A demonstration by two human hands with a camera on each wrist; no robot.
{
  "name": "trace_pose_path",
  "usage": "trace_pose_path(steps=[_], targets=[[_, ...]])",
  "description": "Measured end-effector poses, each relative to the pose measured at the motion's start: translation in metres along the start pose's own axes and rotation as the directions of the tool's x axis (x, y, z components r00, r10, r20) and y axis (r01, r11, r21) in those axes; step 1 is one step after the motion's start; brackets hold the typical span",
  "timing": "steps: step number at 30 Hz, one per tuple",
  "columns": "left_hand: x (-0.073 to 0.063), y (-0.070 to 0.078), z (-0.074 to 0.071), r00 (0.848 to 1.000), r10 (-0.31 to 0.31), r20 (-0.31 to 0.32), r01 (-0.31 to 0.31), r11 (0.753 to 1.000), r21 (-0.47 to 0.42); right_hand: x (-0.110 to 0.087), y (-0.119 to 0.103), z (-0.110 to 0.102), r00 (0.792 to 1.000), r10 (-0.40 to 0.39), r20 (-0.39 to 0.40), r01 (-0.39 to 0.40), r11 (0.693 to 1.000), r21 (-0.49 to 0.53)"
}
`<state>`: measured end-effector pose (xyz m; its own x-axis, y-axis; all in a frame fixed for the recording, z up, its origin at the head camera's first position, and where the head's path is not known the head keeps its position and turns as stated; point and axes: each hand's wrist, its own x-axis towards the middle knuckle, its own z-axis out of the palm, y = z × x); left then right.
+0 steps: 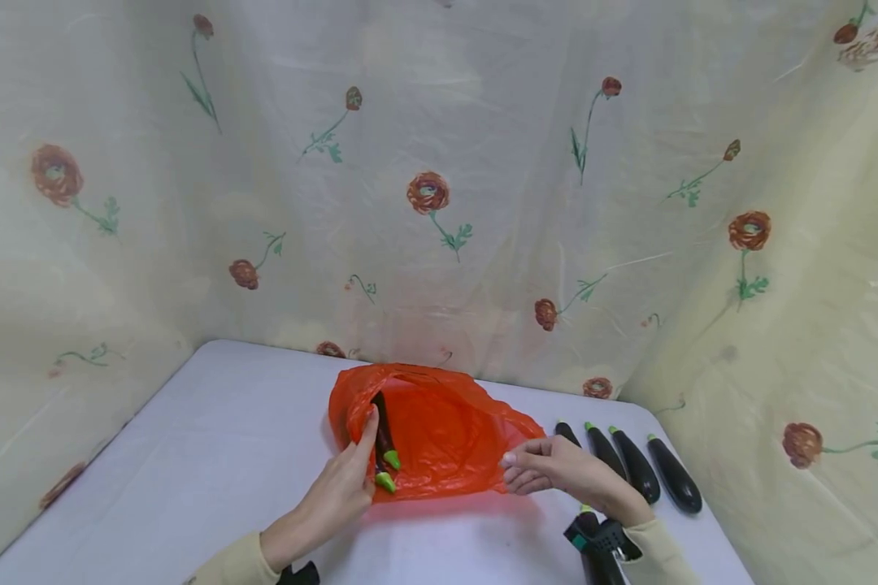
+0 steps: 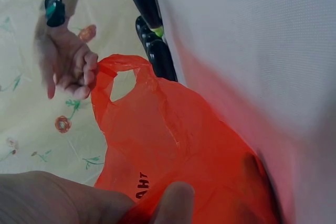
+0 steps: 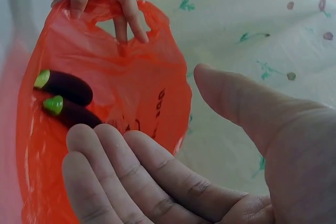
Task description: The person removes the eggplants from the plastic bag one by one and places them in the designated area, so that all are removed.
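Note:
An orange-red plastic bag (image 1: 446, 439) lies on its side on the table, its mouth facing me. Inside, by its left wall, are two dark eggplants with green caps; one eggplant (image 3: 68, 87) shows its cap toward the opening. My left hand (image 1: 344, 483) grips the bag's left edge, some fingers at the handle hole. My right hand (image 1: 556, 471) is at the bag's right edge, fingers loosely bent, thumb apart from them, holding nothing. In the left wrist view, the right fingertips (image 2: 86, 72) are right at the other handle loop (image 2: 123, 61).
Several more eggplants (image 1: 676, 475) lie in a row at the table's right side. Another eggplant (image 1: 591, 528) lies nearer, partly under my right wrist. The white table (image 1: 234, 439) is bordered behind and at the sides by a flower-printed curtain (image 1: 483, 122).

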<state>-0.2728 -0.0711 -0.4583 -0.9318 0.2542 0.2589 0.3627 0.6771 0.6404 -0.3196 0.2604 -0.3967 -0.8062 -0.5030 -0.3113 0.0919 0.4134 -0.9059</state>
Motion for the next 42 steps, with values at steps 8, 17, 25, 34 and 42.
trace_pose_path(steps=[8,17,25,34,42], targets=[[-0.001,-0.001,-0.002,1.0,0.02,-0.005,-0.02,1.0,-0.011,0.03,-0.021,0.019,0.999,-0.035,0.019,0.036,0.998,-0.055],[-0.002,-0.003,-0.001,0.999,0.038,-0.015,-0.038,0.999,-0.009,0.077,-0.036,0.045,0.992,-0.121,0.046,0.124,0.99,-0.074],[-0.002,-0.001,-0.003,0.999,0.036,-0.006,-0.036,0.999,0.003,0.117,-0.037,0.06,0.991,-0.128,0.021,0.13,0.983,-0.126],[-0.002,0.001,-0.005,0.999,0.029,0.015,-0.029,1.0,-0.001,0.149,-0.026,0.071,0.991,-0.132,-0.012,0.126,0.969,-0.212],[-0.004,0.0,-0.004,0.998,0.06,-0.02,-0.06,0.998,0.013,0.172,-0.018,0.073,0.979,-0.199,0.033,0.201,0.957,-0.208]])
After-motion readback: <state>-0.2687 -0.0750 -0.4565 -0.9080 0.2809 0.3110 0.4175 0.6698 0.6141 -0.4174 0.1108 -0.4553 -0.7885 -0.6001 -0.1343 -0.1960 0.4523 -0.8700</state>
